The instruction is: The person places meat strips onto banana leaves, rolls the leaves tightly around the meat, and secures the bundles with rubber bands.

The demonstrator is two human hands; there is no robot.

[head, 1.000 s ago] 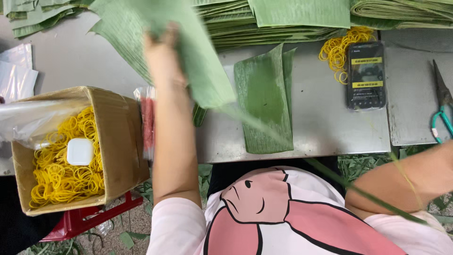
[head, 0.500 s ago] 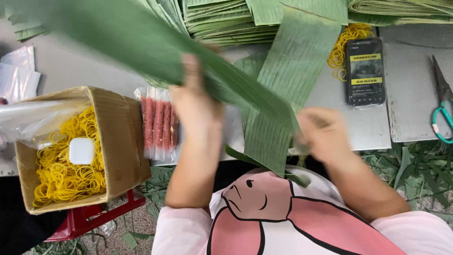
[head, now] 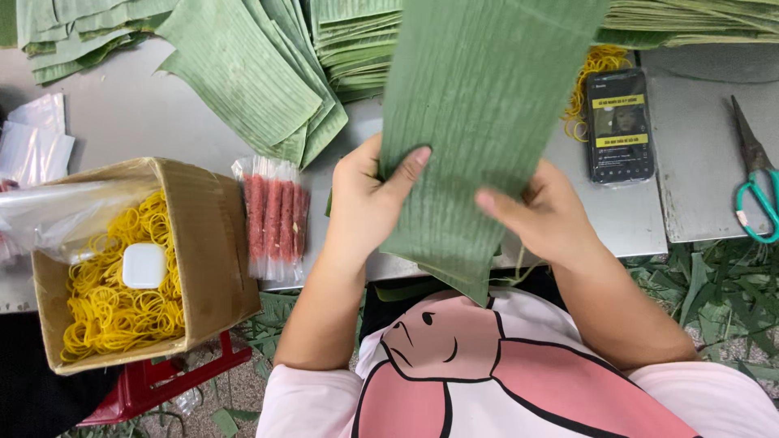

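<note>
so both hands are on one long strip of banana leaf [head: 479,138]; the left hand [head: 365,203] pinches its left edge with the thumb lying on top and the other fingers tucked behind, and the right hand [head: 552,219] does the same on the right edge, thumb on the face and the rest underneath; so both sets of fingers are closed on the leaf, not spread wide; my guess is it's held by the edges like that to keep the strip flat and taut, since it hangs up off the worktop [head: 138,122] and its lower tip droops toward the person's shirt

stuff seems laid out for easy reach; just left of the left fingers is a clear pack of reddish sausage sticks [head: 274,217], and further left an open cardboard box [head: 213,235] full of yellow rubber bands [head: 105,308] with a small white case [head: 144,265] sitting on them; beyond the fingers, stacks of cut leaves [head: 251,73] are fanned out; right of the right fingers lies a phone [head: 619,126] with more yellow bands [head: 596,65] beside it, and further right, green-handled scissors [head: 755,186] parked well apart on a separate grey slab [head: 698,146]; leaf scraps litter the floor [head: 714,284] below
</note>
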